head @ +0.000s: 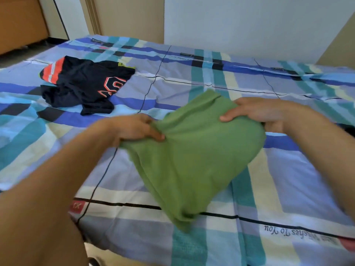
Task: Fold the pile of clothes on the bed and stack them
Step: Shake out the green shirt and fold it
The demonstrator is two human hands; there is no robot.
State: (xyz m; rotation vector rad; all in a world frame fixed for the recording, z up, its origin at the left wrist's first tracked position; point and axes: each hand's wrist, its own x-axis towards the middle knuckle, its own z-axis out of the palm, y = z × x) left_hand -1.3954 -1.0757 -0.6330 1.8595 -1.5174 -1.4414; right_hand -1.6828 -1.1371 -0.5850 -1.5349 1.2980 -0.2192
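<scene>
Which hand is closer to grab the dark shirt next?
Probably the left hand: the dark shirt lies on its side of the bed. Both hands grip the green cloth; the right hand is farther away.

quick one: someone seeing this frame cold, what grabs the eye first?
The green garment in the middle of the frame, gripped at its upper edge by the left hand and the right hand over the plaid bedsheet. Next, the crumpled dark shirt with orange lettering, lying unfolded on the bed at upper left.
</scene>
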